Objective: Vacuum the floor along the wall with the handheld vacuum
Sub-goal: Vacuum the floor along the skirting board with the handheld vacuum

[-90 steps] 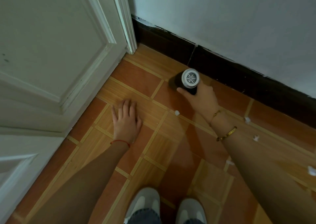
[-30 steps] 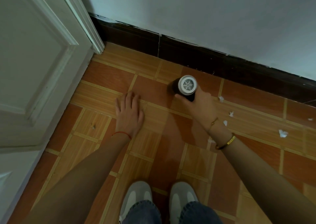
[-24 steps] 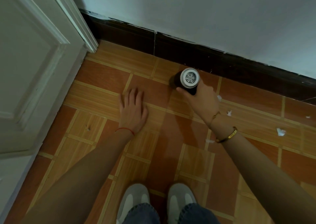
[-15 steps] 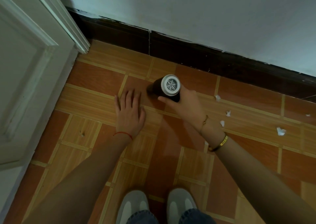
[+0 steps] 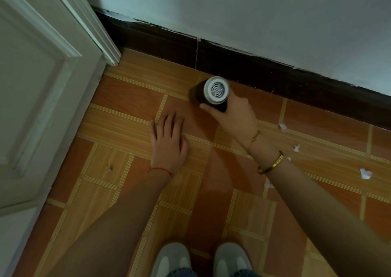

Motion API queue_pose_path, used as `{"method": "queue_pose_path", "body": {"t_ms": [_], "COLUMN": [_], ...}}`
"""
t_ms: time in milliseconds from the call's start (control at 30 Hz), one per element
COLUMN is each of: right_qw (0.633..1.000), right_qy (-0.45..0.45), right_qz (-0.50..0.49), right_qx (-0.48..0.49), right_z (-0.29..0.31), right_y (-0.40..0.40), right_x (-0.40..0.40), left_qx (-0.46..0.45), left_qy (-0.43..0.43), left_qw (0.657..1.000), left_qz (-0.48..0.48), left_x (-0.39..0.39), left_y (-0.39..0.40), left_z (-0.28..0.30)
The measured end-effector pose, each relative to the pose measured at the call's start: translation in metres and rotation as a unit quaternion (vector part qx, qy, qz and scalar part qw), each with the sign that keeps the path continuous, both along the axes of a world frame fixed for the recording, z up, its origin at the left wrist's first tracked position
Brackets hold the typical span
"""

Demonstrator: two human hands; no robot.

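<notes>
A black handheld vacuum (image 5: 213, 93) with a round white vented end cap points down at the tiled floor (image 5: 131, 99), close to the dark baseboard (image 5: 243, 65) under the pale wall. My right hand (image 5: 237, 116) grips its body from the right, thumb in front. My left hand (image 5: 169, 141) lies flat on the floor with straight fingers, left of and nearer than the vacuum. Its nozzle is hidden beneath the body.
A white panelled door (image 5: 38, 99) and its frame (image 5: 99, 37) stand at the left. Several white paper scraps (image 5: 365, 173) lie on the tiles at the right, one near the baseboard (image 5: 282, 127). My two shoes (image 5: 171, 259) are at the bottom.
The vacuum in my right hand swung left about half a second ago, then moved back toward the baseboard. My left hand stayed flat on the floor.
</notes>
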State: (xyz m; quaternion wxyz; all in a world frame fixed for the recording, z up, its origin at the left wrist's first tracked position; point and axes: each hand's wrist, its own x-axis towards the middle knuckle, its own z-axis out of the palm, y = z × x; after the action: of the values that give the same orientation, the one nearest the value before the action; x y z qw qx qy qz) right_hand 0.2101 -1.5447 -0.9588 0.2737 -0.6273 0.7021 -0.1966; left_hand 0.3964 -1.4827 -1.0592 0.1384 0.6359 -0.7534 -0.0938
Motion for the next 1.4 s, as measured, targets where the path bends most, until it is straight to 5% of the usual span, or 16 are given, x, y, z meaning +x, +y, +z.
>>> {"method": "queue_pose_path", "body": {"t_ms": [133, 433, 767, 1200, 1400], "right_qw": [0.998, 0.997, 0.998, 0.994, 0.997], "right_qy": [0.011, 0.045, 0.015, 0.023, 0.003], "right_qz": [0.054, -0.048, 0.048, -0.102, -0.071], "right_qx": [0.007, -0.046, -0.033, -0.029, -0.006], "right_z": [0.002, -0.004, -0.003, -0.004, -0.003], "right_y": [-0.003, -0.031, -0.042, -0.002, 0.003], "right_x": [0.013, -0.011, 0.022, -0.062, -0.042], "left_qx": [-0.005, -0.002, 0.001, 0.005, 0.013], "left_qy": [0.002, 0.003, -0.006, -0.001, 0.001], "left_qw": [1.0, 1.0, 1.0, 1.0, 1.0], "left_qz": [0.002, 0.005, 0.004, 0.007, 0.005], "left_x": [0.0, 0.0, 0.0, -0.002, -0.002], "left_y": [0.0, -0.001, -0.001, 0.0, 0.0], "left_z": [-0.001, 0.003, 0.001, 0.002, 0.002]}}
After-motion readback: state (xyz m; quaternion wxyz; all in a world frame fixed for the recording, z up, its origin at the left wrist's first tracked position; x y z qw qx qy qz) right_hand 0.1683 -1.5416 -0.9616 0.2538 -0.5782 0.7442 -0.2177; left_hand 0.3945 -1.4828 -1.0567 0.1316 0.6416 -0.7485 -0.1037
